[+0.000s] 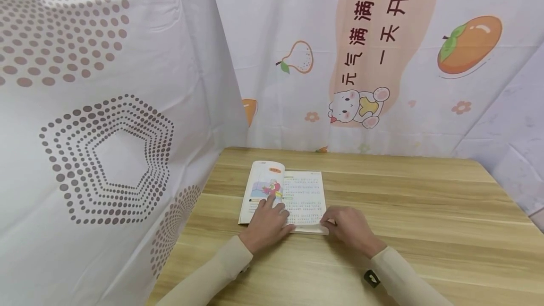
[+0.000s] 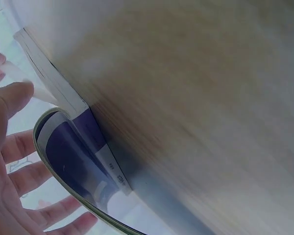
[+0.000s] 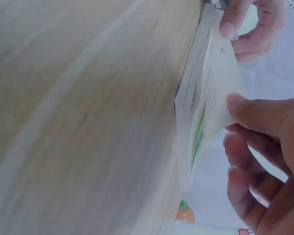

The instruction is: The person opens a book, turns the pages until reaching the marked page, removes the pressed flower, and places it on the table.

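Thumb and forefinger of the right hand (image 1: pixel 349 228) pinch the lower outer corner of the right-hand page (image 3: pixel 223 88), one finger underneath, thumb on top. A corner grip like that seems chosen to part a single leaf from the block below; from the right wrist's side I can see the sheet bent up off it. The left hand (image 1: pixel 267 223) grasps nothing: its fingers lie spread over the left-hand page (image 1: pixel 258 182), thumb reaching across to the lower edge of the facing one. That side bows up from the spine, so the weight of the hand probably stops it springing closed.

The illustrated book (image 1: pixel 302 188) itself lies open on the bench (image 1: pixel 425 211), left of centre and within easy reach of both arms, a colour picture on one side, rows of print on the other. Behind the bench hangs a fruit-printed curtain (image 1: pixel 263 84); dotted cloth (image 1: pixel 187 107) hangs to the left.
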The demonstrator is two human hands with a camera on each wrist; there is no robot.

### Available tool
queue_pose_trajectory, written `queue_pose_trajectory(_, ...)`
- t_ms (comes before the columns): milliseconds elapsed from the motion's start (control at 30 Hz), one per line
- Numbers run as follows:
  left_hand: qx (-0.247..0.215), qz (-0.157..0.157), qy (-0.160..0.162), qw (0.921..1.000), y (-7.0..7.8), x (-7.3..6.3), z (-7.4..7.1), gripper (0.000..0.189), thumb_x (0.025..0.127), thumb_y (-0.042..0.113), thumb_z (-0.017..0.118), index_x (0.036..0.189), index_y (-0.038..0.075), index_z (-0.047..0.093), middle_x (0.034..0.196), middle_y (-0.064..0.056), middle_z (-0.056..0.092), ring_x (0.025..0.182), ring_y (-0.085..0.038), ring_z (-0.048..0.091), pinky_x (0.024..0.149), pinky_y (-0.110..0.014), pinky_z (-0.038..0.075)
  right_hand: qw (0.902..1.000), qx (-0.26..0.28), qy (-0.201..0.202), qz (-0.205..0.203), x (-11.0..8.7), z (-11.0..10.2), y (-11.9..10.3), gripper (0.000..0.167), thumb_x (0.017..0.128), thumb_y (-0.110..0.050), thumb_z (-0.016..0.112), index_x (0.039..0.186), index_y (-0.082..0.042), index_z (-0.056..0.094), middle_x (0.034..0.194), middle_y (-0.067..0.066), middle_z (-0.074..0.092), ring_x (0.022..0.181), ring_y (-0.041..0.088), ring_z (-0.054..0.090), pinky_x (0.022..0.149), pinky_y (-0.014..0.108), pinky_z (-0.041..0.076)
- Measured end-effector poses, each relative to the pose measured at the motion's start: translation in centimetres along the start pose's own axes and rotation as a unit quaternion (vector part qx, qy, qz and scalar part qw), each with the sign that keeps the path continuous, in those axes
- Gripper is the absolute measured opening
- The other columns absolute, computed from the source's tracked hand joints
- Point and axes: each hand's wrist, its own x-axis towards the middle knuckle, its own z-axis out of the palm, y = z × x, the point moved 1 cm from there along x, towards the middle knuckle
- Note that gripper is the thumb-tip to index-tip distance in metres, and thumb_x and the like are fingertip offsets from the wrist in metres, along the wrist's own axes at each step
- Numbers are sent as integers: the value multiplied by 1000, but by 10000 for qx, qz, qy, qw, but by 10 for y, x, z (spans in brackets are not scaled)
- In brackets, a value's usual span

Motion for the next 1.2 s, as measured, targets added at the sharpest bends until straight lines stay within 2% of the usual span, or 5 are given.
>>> queue_pose_trajectory(167, 47, -22, -55, 10000, 5, 5, 2, 32, 100, 42, 61, 83, 18, 71, 89, -1, 70, 108, -38, 58, 81, -52, 50, 9965, 356, -109, 746, 2, -2, 0, 13, 84, -20, 85, 92, -22, 75, 96, -9, 71, 61, -1, 46, 54, 24, 40)
queue_pose_trajectory(400, 94, -73, 69, 9999, 8, 7, 2, 23, 101, 33, 63, 88, 17, 74, 89, 0, 71, 109, -34, 56, 86, -51, 47, 9944, 445, 285, 919, 0, 0, 4, 39, 85, -20, 86, 120, -10, 71, 114, 4, 70, 63, 1, 51, 58, 26, 46)
queue_pose_trajectory(700, 244, -566, 89, 9981, 7, 3, 0, 27, 102, 32, 63, 93, 9, 74, 92, -5, 74, 109, -33, 60, 77, -47, 51, 9956, 487, 85, 798, -1, 2, 4, 23, 87, -16, 83, 109, -15, 76, 109, -1, 72, 71, 3, 58, 66, 30, 51)
queue_pose_trajectory(1033, 430, -596, 1268, 9892, -2, 5, 4, 23, 97, 19, 64, 80, 3, 67, 82, -9, 69, 74, -24, 66, 52, -33, 54, 9974, 318, -573, 294, -5, 8, 3, 34, 81, -28, 88, 110, -14, 75, 115, 5, 70, 94, 20, 68, 82, 42, 57)
queue_pose_trajectory(1200, 439, -840, 1527, 9837, -11, 3, 3, 21, 87, 12, 60, 99, -3, 67, 117, -23, 66, 103, -35, 65, 64, -33, 59, 9961, 181, -785, 357, -5, 10, 3, 38, 81, -32, 88, 111, -14, 75, 117, 5, 68, 90, 15, 63, 81, 41, 56)
